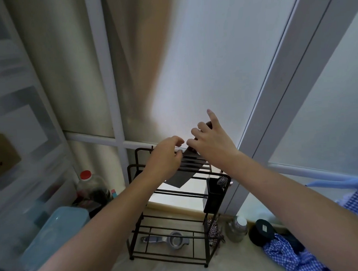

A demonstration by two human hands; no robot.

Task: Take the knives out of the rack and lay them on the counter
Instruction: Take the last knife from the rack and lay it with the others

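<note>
View from a head-worn cam, looking down at a kitchen counter (pixel 126 267) w/ a frosted window behind it. A black wire rack (pixel 172 212) stands on the counter, approx centre of frame. Both bare arms reach up to the rack's top tier. The right hand (pixel 212 140) is wrapped around a dark knife handle (pixel 191 149) at the top slots, index finger sticking straight up, other fingers curled on the handle. From it a broad dark blade, prob. a cleaver (pixel 180 179), hangs down thru the top bars, tilted, its lower corner showing below the bars. The left hand (pixel 164 158) rests on the top bars just beside the blade, fingers bent; can't tell whether it pinches the blade or only steadies the rack. Progress: early. No knife lies on any visible part of the counter, so this looks like the first pull, w/ the cleaver partly seated in its slot. Whether more knives sit in the rack can't be made out; hands cover the slots. Left to do: lift it clear, lay it flat on the counter, repeat for any others. Elsewhere: a black utensil caddy (pixel 213 197) hangs on the rack's right side, a metal citrus squeezer (pixel 167 239) lies on the bottom shelf, a red-capped bottle (pixel 88 185) and teal container (pixel 55 231) stand left, blue checked cloth (pixel 285 253) right.
</note>
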